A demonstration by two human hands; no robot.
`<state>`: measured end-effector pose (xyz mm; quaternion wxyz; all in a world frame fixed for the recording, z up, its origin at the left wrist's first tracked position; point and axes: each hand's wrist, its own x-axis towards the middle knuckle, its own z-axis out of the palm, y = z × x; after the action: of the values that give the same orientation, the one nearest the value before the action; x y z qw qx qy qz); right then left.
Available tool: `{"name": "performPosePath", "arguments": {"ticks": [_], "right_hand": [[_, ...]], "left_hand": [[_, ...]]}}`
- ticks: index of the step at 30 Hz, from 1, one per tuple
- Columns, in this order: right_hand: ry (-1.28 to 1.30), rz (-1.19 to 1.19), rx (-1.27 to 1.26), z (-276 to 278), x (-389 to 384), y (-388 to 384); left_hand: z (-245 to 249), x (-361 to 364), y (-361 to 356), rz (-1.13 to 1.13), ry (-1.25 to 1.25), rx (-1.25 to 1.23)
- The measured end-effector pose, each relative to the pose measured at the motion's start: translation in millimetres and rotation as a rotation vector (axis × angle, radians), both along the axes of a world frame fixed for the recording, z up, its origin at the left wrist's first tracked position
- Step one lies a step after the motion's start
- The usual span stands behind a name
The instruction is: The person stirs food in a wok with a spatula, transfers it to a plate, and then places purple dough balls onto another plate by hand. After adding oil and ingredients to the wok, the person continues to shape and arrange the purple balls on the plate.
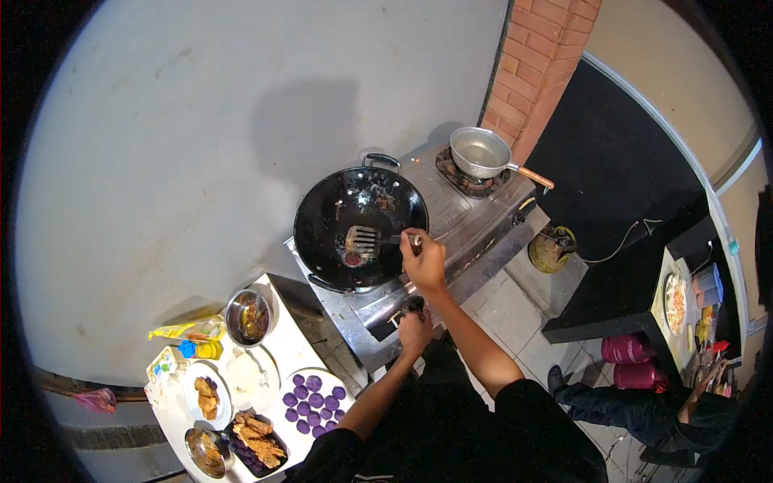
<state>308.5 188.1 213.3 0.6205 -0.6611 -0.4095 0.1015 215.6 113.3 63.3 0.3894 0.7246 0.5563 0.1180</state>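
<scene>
Gripping the slotted spatula [372, 239] at its handle end, the right hand [423, 262] is closed round it, fingers curled, just off the near-right rim of the black wok [360, 217]. From the grip the tool runs left across the picture, long axis approx level. The handle is at the hand & the slotted blade is out over the middle of the pan, pointing toward the wall side. The blade lies flat-ish & low; can't tell if it touches the bottom. Just under the blade's near edge sits a small reddish-purple piece [352, 259] on the wok floor, i.e. left of the grip & a bit nearer the body than the blade. Some dark bits lie at the far side. The right hand is much the nearer to that piece. The left hand [415, 330] is lower, at the stove [475, 229] front by a dark knob [415, 304]; can't tell if the fingers pinch it. The wok sits on the left burner. An aluminium saucepan [479, 151] sits on the right burner w/ its wooden handle pointing right. Beside the stove a white table [294, 346] holds purple discs [314, 384], a steel bowl [247, 316] & fried pieces [258, 435]. Another person [644, 410] is low at the right.
</scene>
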Motion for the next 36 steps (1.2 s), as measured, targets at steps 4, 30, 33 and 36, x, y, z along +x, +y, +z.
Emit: {"name": "performPosePath", "arguments": {"ticks": [4,30,33,36], "right_hand": [[0.126,0.046,0.031,-1,-3,-15],[0.278,0.086,0.047,-1,4,-20],[0.324,0.061,0.024,13,2,-24],[0.382,0.080,-0.001,24,0,-18]], "left_hand": [[1,-2,0,-0.043,0.009,0.012],[-4,2,6,0.011,0.080,-0.058],[3,2,3,0.028,0.061,-0.032],[19,3,0,0.064,0.071,-0.022]]}}
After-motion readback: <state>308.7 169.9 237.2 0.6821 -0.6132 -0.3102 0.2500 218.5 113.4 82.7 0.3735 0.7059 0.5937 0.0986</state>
